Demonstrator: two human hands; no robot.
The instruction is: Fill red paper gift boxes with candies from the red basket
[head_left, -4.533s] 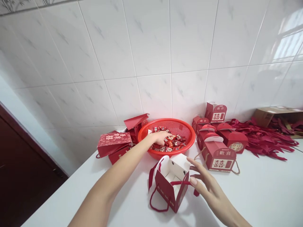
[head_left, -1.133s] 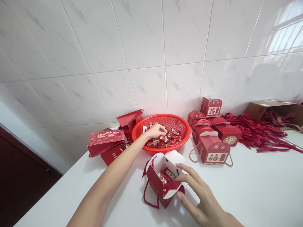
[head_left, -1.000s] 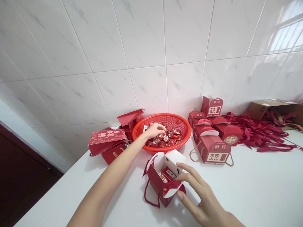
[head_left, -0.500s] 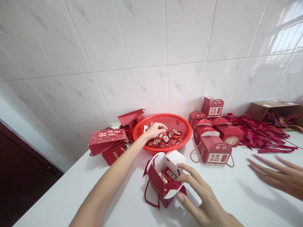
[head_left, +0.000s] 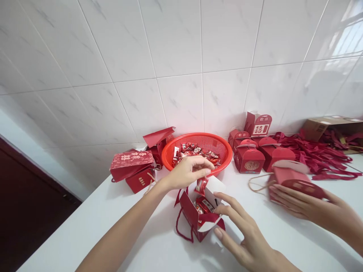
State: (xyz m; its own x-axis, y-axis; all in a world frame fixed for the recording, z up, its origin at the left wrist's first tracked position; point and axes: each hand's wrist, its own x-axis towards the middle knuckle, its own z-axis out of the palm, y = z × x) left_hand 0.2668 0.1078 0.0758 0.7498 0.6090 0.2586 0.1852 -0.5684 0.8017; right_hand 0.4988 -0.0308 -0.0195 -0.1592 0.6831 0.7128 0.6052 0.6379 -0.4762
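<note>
My left hand [head_left: 190,170] pinches a red-wrapped candy [head_left: 202,186], which hangs just above an open red gift box [head_left: 189,212]. Several wrapped candies [head_left: 204,205] lie inside that box; its white-lined flaps stand up and a dark red cord handle droops at its left side. At the box's right edge is my right hand [head_left: 244,230], its fingertips on the flap and its thumb low on the outside, steadying it. Behind my left hand sits a red plastic basket [head_left: 225,162] of similar candies, partly hidden by the hand.
A co-worker's hand [head_left: 314,206] holds a closed red box [head_left: 292,175] at the right. Several closed boxes [head_left: 252,158] stand by the wall, beside dark red ribbons [head_left: 314,155] and a cardboard box [head_left: 320,126]. Other red boxes [head_left: 132,162] lie left of the basket.
My left hand has come from the basket toward the gift box, bringing a candy. My right hand stays at the box. The co-worker's hand has reached a closed box, which has shifted right.
</note>
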